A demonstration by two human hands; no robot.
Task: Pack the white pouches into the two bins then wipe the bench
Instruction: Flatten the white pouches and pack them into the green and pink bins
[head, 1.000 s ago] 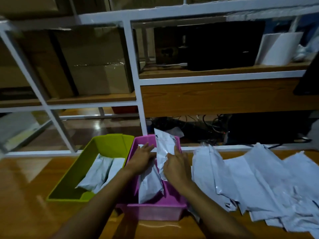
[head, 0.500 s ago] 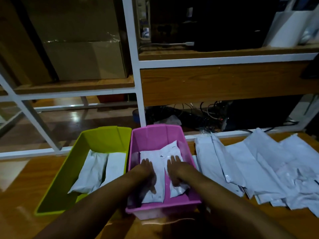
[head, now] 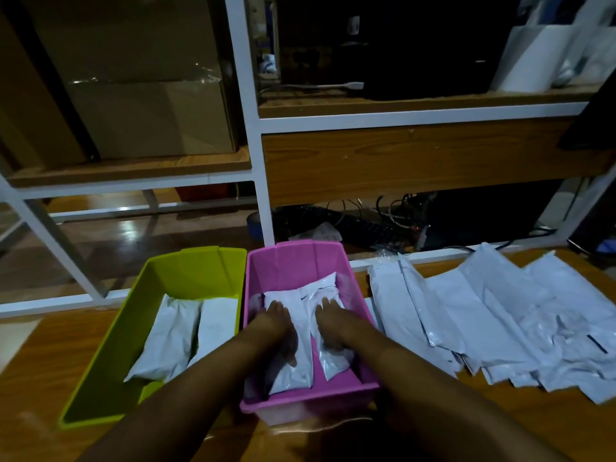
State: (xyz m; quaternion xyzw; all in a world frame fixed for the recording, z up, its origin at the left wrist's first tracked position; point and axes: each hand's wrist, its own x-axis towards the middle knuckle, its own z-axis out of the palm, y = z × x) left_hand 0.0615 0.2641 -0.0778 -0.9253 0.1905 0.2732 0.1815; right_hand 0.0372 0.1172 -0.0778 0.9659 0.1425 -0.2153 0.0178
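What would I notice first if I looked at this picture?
The bright pink bin in the middle, where the left hand and right hand press flat on white pouches. A green bin stands to its left, and a big pile of pouches lies on the bench on the right.

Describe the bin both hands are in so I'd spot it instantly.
On the wooden bench, two open bins stand side by side, left of a spread of white pouches. It is the right-hand one: the pink bin, beside the lime-green bin.
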